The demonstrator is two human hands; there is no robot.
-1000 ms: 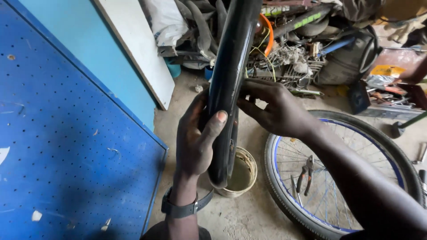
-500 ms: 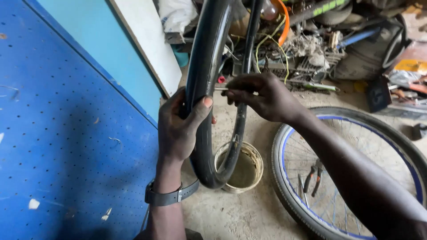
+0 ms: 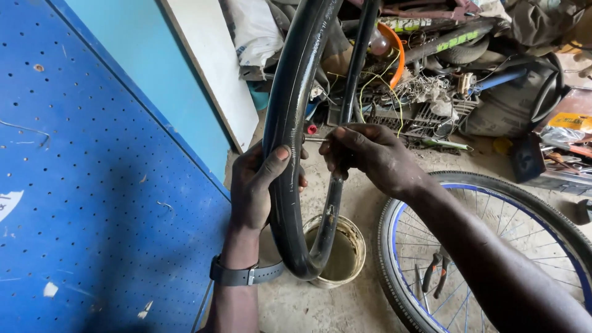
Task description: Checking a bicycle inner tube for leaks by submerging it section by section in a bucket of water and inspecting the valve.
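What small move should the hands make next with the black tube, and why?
Probably lower the tube's bottom loop into the bucket. The left hand grips the fat side, the right hand pinches the thin side at the valve, and the loop hangs just over the water.

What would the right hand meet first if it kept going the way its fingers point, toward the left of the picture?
The right hand would likely meet the fat black inner tube gripped by the left hand, though depth is unclear.

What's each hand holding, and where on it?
Both hold the black bicycle inner tube. The left hand wraps the thick inflated side, just above the bottom bend. The right hand pinches the thinner side, apparently at the valve stem.
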